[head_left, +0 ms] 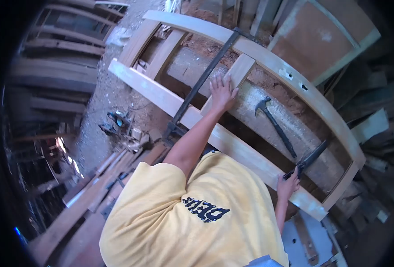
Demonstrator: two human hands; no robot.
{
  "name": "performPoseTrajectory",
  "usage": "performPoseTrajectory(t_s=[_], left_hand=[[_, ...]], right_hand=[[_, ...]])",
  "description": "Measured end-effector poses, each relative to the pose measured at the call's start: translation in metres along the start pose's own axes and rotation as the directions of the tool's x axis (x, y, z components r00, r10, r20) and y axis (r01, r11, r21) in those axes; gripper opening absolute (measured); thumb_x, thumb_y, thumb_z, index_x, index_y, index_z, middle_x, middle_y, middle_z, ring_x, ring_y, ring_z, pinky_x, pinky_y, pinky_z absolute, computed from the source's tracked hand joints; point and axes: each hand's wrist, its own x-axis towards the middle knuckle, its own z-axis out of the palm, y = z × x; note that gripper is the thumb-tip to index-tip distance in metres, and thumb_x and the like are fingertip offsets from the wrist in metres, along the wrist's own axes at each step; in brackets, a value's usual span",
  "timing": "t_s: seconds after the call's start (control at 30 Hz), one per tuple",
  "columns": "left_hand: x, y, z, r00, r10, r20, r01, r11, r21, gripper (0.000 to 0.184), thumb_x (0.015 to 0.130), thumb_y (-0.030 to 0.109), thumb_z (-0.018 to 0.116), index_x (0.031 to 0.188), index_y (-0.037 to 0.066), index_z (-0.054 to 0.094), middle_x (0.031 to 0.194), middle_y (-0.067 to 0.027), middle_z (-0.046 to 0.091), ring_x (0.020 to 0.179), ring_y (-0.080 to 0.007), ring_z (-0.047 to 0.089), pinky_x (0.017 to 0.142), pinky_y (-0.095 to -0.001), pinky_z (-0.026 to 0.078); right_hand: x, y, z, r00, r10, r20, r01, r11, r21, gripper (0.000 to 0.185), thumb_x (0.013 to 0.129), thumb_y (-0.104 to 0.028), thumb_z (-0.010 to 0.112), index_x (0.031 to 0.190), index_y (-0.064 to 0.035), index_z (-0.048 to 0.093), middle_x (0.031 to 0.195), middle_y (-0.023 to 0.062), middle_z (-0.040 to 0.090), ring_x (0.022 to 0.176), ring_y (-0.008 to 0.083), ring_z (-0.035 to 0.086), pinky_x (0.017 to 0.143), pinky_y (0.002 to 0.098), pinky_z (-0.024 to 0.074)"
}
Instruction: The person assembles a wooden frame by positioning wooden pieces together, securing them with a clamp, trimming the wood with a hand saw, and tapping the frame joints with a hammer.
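Note:
A pale wooden frame (246, 149) with long rails and short crosspieces lies over a thick, worn beam (188, 66). My left hand (222, 92) rests with its fingers spread on a crosspiece (241, 71), beside a dark bar clamp (206, 75) that spans the frame. At the right end, my right hand (289, 184) is closed around the near end of a long, dark tool (311, 156); its exact kind is unclear. Between my hands, a claw hammer (274, 127) lies on the beam, its head away from me.
Stacked timber (59, 71) stands at the left, and loose boards (99, 182) lie at the lower left. A blue-and-black object (118, 118) sits on the dusty floor among wood scraps (139, 138). A framed panel (321, 38) leans at the back right.

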Motion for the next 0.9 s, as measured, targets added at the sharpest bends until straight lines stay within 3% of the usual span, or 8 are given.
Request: performPoseTrajectory(t_s=[0.2,0.27,0.33,0.53,0.63,0.7,0.8,0.9], left_hand=[[-0.01,-0.009,-0.008,0.995,-0.082,-0.053,0.082,0.997,0.006,0.076,0.101,0.052,0.06,0.163,0.014,0.04,0.166,-0.0291,0.032,0.158,-0.0458,0.023,0.128,-0.0595,0.017],[0.012,0.001,-0.016,0.997,-0.07,-0.009,0.069,0.993,-0.093,0.073,0.101,0.051,0.058,0.162,0.014,0.041,0.162,-0.0271,0.04,0.155,-0.0426,0.031,0.126,-0.0585,0.022],[0.032,0.01,-0.008,0.999,-0.046,-0.019,0.045,0.997,-0.06,0.071,0.102,0.051,0.056,0.162,0.016,0.042,0.158,-0.0248,0.047,0.149,-0.041,0.039,0.123,-0.0586,0.028],[0.037,0.011,0.012,0.997,-0.073,-0.018,0.075,0.986,0.147,0.068,0.104,0.055,0.05,0.163,0.022,0.041,0.152,-0.0187,0.055,0.141,-0.0412,0.048,0.119,-0.0593,0.033],[0.05,0.017,0.002,0.996,-0.072,-0.058,0.079,0.988,0.135,0.068,0.104,0.053,0.051,0.163,0.02,0.042,0.139,-0.0184,0.062,0.13,-0.0385,0.055,0.113,-0.0573,0.037],[0.055,0.02,0.0,0.997,-0.075,-0.036,0.079,0.988,0.133,0.068,0.104,0.053,0.052,0.162,0.019,0.043,0.133,-0.0176,0.063,0.124,-0.037,0.057,0.108,-0.0556,0.039],[0.051,0.017,-0.006,0.998,-0.069,-0.008,0.07,0.985,0.158,0.068,0.104,0.054,0.052,0.161,0.018,0.046,0.122,-0.0162,0.064,0.114,-0.0348,0.059,0.1,-0.0525,0.042],[0.048,0.019,-0.008,0.997,-0.074,-0.009,0.075,0.986,0.152,0.07,0.103,0.054,0.054,0.161,0.016,0.046,0.117,-0.0161,0.064,0.11,-0.0342,0.059,0.096,-0.0509,0.043]], right_hand=[[0.012,-0.006,-0.042,0.964,0.141,-0.224,-0.115,0.986,0.124,0.061,0.102,-0.026,0.067,0.157,-0.0067,0.046,0.138,0.0241,0.064,0.124,0.0384,0.062,0.115,0.0498,0.0333],[0.016,-0.02,-0.084,0.946,0.213,-0.244,-0.196,0.976,0.091,0.047,0.107,-0.019,0.062,0.15,-0.0033,0.055,0.133,0.0244,0.068,0.119,0.0391,0.066,0.11,0.0478,0.0402],[0.024,-0.029,-0.114,0.919,0.172,-0.354,-0.071,0.957,0.28,0.044,0.106,-0.017,0.063,0.147,-0.0005,0.058,0.135,0.0244,0.068,0.118,0.0384,0.067,0.104,0.046,0.047],[0.119,-0.148,-0.204,0.816,-0.19,-0.546,0.254,0.966,0.044,0.046,0.107,-0.012,0.063,0.151,-0.0009,0.057,0.134,0.0229,0.07,0.113,0.0312,0.071,0.097,0.04,0.0525],[0.159,-0.21,-0.248,0.901,0.091,-0.423,0.025,0.965,0.262,0.046,0.106,-0.011,0.064,0.152,-0.006,0.058,0.138,0.0204,0.069,0.115,0.0241,0.071,0.097,0.036,0.0536],[0.172,-0.224,-0.277,0.779,-0.357,-0.515,0.375,0.924,-0.073,0.045,0.108,-0.013,0.063,0.153,-0.0092,0.058,0.133,0.0127,0.072,0.091,0.0115,0.065,0.082,0.0282,0.0543],[0.146,-0.215,-0.337,0.793,-0.413,-0.447,0.401,0.907,-0.127,0.045,0.106,-0.007,0.064,0.151,-0.0078,0.06,0.141,0.0142,0.07,0.112,0.0153,0.071,0.092,0.0295,0.0543],[0.099,-0.168,-0.396,0.88,-0.313,-0.356,0.253,0.945,-0.206,0.044,0.106,-0.006,0.063,0.15,-0.0075,0.061,0.14,0.0121,0.07,0.112,0.0129,0.069,0.091,0.0262,0.0525]])
